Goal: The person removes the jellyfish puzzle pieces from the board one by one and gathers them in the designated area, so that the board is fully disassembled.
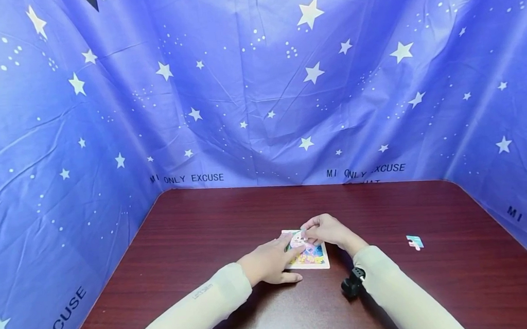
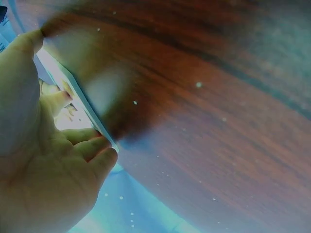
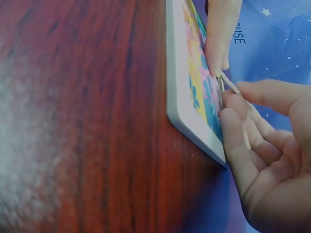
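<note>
A small framed jigsaw puzzle (image 1: 318, 260) with a bright cartoon picture and a white rim lies flat on the table. My left hand (image 1: 272, 261) rests over its left side, fingers stretched out across the picture and the thumb spread toward me. From the far right, my right hand (image 1: 328, 231) reaches over the puzzle and pinches a thin puzzle piece (image 3: 229, 83), which is tilted up from the picture in the right wrist view. A left fingertip (image 3: 216, 65) touches down close beside that piece. The hands hide much of the picture.
One loose puzzle piece (image 1: 415, 242), light blue and pink, lies to the right on the dark red wooden table (image 1: 194, 232). Blue star-printed cloth (image 1: 248, 83) stands around the back and sides. A small black device (image 1: 354, 282) is worn at the right wrist.
</note>
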`<state>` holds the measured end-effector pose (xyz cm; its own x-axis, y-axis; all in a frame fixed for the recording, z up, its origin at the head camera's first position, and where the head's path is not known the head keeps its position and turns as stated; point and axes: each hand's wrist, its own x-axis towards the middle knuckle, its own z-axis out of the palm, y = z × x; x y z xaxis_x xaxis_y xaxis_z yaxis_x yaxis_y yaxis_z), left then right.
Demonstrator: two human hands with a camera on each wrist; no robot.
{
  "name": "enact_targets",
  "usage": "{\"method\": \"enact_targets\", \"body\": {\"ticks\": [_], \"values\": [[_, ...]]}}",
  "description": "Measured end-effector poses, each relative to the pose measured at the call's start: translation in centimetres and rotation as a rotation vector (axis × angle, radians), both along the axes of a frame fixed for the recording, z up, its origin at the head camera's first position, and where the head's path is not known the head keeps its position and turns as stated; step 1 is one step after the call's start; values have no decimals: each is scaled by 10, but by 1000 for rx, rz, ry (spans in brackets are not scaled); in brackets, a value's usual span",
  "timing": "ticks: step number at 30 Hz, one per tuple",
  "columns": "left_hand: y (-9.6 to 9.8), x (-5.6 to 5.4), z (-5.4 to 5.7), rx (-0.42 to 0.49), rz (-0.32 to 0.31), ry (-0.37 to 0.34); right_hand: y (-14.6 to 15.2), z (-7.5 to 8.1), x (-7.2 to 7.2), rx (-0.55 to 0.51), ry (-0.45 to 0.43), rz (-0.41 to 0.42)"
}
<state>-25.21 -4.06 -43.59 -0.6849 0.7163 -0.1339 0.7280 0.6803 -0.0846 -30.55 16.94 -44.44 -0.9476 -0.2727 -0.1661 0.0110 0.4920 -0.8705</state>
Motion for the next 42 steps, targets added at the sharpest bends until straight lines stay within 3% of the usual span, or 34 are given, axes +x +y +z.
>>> {"method": "enact_targets", "body": {"ticks": [7,11,25,42], "values": [[-1,-1,-2,2,7,-8,-5,2,0,80,18,-7],[-1,-2,-3,-4,4,2,-6,1,0,66,10,-31],[-2,-1,-2,22,-13,-15,-10,3,0,-3,-25,26],[0,1,-2,3,-2,-3,26,11,4,47,38,23]]}}
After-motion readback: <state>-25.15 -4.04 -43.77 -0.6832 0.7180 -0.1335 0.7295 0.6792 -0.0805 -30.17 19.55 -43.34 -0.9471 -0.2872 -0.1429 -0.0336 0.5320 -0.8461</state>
